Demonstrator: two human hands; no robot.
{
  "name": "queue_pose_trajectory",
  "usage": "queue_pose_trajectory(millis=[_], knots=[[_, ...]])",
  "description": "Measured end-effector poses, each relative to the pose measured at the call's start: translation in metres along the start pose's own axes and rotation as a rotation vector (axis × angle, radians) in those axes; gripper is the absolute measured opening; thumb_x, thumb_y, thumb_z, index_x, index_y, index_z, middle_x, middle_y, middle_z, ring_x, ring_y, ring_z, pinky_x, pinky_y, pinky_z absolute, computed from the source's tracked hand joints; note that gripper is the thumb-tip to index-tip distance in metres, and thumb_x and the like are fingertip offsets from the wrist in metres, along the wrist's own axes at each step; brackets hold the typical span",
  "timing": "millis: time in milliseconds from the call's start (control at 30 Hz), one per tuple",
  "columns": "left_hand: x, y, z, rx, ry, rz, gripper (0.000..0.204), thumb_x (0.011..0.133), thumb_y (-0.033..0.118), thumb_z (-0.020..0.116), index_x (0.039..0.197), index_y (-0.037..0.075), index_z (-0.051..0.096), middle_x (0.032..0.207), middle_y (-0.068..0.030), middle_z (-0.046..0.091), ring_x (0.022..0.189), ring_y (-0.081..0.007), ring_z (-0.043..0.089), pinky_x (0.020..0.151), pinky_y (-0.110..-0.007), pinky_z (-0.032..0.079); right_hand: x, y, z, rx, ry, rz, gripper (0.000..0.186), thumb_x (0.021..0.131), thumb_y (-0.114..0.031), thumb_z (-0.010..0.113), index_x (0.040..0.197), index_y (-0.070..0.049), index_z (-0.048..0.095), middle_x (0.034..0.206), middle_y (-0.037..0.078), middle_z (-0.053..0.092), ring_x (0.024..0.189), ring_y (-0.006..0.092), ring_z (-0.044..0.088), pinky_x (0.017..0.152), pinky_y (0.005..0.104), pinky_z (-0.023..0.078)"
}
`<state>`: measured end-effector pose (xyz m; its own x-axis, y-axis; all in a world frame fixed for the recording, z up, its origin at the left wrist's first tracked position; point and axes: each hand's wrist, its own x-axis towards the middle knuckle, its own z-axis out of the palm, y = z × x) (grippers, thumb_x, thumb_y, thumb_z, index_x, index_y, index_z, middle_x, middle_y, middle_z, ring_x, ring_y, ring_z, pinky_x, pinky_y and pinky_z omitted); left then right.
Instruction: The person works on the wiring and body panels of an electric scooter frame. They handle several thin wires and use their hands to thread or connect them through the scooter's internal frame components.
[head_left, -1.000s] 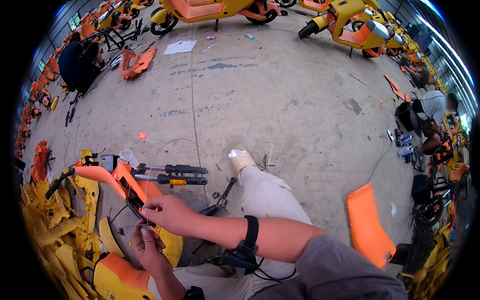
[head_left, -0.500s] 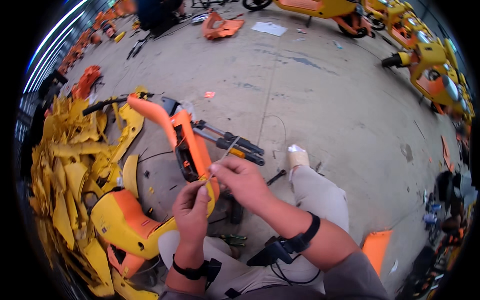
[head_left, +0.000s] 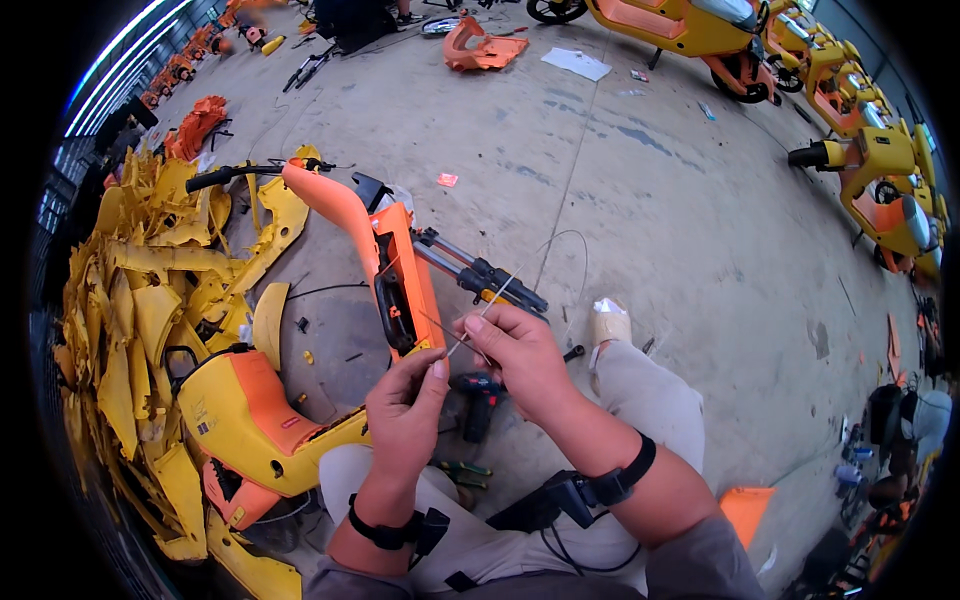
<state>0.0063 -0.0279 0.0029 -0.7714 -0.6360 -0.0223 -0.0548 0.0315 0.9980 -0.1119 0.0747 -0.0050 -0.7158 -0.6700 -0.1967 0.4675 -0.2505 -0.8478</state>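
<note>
Both of my hands meet over the yellow and orange scooter body point(head_left: 428, 300), which lies on its side. A thin wire point(head_left: 510, 280) runs between my fingertips, rises past my right hand and curves in a loop over the floor. My left hand point(head_left: 405, 400) pinches its lower end between thumb and fingers. My right hand point(head_left: 520, 355) grips the wire a little higher up, and a second thin dark strand crosses it there. Beneath my right hand is a dark power drill point(head_left: 481, 405). The scooter's fork tubes point(head_left: 480, 275) stick out beyond my fingers.
Yellow panels point(head_left: 130, 330) are heaped at the left. Green-handled pliers point(head_left: 465, 470) lie between my legs. An orange panel point(head_left: 745, 512) is at lower right, another orange part point(head_left: 482, 45) far ahead. Yellow scooters point(head_left: 880, 180) stand at the right. A person point(head_left: 350, 20) is at the back.
My right hand has moved slightly right and nearer my body, drawing out more of the wire between the hands. The view has shifted a little, and the drill now shows more clearly.
</note>
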Motion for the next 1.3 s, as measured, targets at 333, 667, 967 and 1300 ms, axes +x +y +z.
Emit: queue_pose_trajectory(millis=[333, 667, 967, 1300], knots=[[0.0, -0.005, -0.003, 0.073, 0.006, 0.056, 0.018, 0.093, 0.011, 0.064, 0.105, -0.001, 0.068, 0.076, 0.0034, 0.057, 0.064, -0.0019, 0.046, 0.057, -0.018, 0.038, -0.002, -0.002, 0.0, -0.044, -0.036, 0.017, 0.019, 0.097, -0.018, 0.057, 0.098, -0.001, 0.064, 0.084, 0.0, 0.061, 0.07, 0.0044, 0.05, 0.064, 0.0218, 0.044], [0.003, -0.001, 0.003, 0.375, 0.012, -0.008, 0.017, 0.087, 0.009, 0.067, 0.101, -0.001, 0.07, 0.069, -0.0012, 0.055, 0.056, -0.0045, 0.045, 0.051, -0.022, 0.038, 0.002, 0.007, -0.006, -0.691, -0.057, -0.387, 0.016, 0.092, -0.013, 0.056, 0.095, 0.0, 0.064, 0.087, 0.011, 0.064, 0.08, 0.0217, 0.061, 0.073, 0.0329, 0.048], [0.003, -0.003, 0.002, 0.538, -0.095, 0.122, 0.012, 0.081, 0.003, 0.068, 0.09, -0.004, 0.068, 0.066, -0.0046, 0.051, 0.053, -0.0085, 0.04, 0.049, -0.027, 0.033, -0.004, 0.001, -0.006, -0.802, -0.129, -0.295, 0.015, 0.09, -0.014, 0.058, 0.092, 0.001, 0.06, 0.088, 0.016, 0.059, 0.085, 0.0343, 0.059, 0.074, 0.0399, 0.047], [0.003, -0.007, -0.005, 0.39, -0.165, -0.075, 0.011, 0.086, 0.0, 0.064, 0.095, -0.005, 0.065, 0.073, 0.005, 0.055, 0.063, -0.0008, 0.044, 0.055, -0.018, 0.035, -0.005, -0.004, -0.006, -0.801, -0.157, -0.295, 0.016, 0.089, -0.015, 0.056, 0.09, -0.001, 0.064, 0.089, 0.018, 0.062, 0.089, 0.036, 0.06, 0.076, 0.0437, 0.047]])
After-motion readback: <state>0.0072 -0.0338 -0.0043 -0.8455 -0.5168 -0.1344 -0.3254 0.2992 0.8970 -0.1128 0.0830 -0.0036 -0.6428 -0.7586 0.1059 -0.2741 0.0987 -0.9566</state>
